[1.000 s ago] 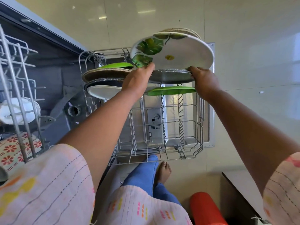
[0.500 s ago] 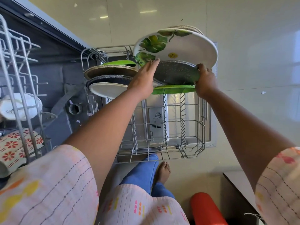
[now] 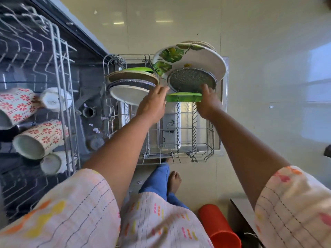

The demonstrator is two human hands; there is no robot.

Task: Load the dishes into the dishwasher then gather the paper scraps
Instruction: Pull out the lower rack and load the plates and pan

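Speckled plate (image 3: 192, 80) now sits lower in rack (image 3: 211, 149) vs a sec ago, behind green plate (image 3: 183, 97). Both hands, left (image 3: 152, 104) & right (image 3: 207, 102), fingers loosely spread, steady its edges — nearly seated, I judge.

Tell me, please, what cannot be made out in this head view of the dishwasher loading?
- Left hand: its fingertips are hidden behind the hand, so its hold on the green plate is unclear.
- Right hand: only its back shows, so its grip is hidden too.
- Woven plate: mostly hidden behind the leaf plate.
- Cups on the upper rack: one is cut off by the left edge.
- Paper scraps: too small to identify.
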